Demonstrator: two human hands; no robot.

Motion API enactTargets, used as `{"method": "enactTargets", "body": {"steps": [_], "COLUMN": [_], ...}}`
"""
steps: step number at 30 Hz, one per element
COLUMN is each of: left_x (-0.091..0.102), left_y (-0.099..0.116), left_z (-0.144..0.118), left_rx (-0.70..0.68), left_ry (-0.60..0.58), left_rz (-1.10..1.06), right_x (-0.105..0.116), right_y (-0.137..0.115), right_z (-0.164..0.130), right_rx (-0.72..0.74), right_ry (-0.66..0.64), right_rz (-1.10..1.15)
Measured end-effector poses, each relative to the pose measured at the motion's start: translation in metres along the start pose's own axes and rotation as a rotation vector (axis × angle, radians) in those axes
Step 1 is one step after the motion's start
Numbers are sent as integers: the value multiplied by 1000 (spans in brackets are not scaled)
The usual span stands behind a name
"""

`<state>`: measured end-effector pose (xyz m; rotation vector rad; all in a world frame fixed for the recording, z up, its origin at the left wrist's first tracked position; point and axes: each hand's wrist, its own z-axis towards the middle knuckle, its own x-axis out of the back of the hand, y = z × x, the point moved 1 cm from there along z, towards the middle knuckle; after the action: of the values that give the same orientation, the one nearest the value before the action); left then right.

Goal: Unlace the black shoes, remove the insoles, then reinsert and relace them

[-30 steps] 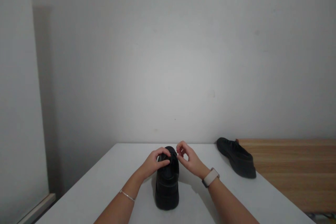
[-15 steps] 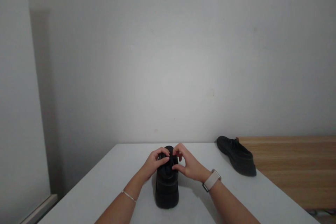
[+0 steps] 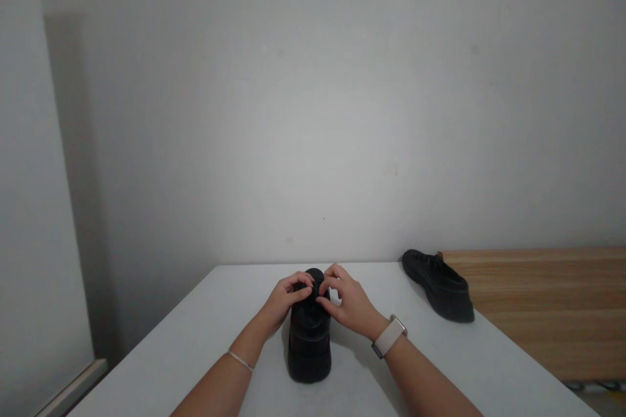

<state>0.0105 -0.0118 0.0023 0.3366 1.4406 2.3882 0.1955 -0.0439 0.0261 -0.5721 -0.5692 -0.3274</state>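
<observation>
A black shoe (image 3: 310,345) stands on the white table (image 3: 195,345), its heel toward me. My left hand (image 3: 285,300) rests on the shoe's upper left side, fingers pinched at the lace area. My right hand (image 3: 346,303), with a pale watch on its wrist, pinches the same spot from the right. Both hands' fingertips meet over the top of the shoe; the laces themselves are too dark to make out.
A second black shoe (image 3: 439,285) lies at the table's far right edge. A wooden surface (image 3: 548,306) adjoins the table on the right. A plain white wall stands close behind the table.
My right hand has moved left from beside the shoe onto its top, meeting my left hand's fingers. The left hand has stayed on the shoe.
</observation>
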Motion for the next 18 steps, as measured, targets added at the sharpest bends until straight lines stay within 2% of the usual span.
{"method": "enactTargets", "body": {"steps": [6,13,18], "left_x": [0,0,-2], "left_y": [1,0,2], "left_z": [1,0,2], "left_rx": [7,2,-33], "left_ry": [-3,13,46], "left_rz": [13,21,111], "right_x": [-5,-21,-26], "right_y": [1,22,30], "right_z": [1,3,3], "right_rx": [-48,-270,-326], "right_ry": [84,166,224], "right_rz": [220,580,751]}}
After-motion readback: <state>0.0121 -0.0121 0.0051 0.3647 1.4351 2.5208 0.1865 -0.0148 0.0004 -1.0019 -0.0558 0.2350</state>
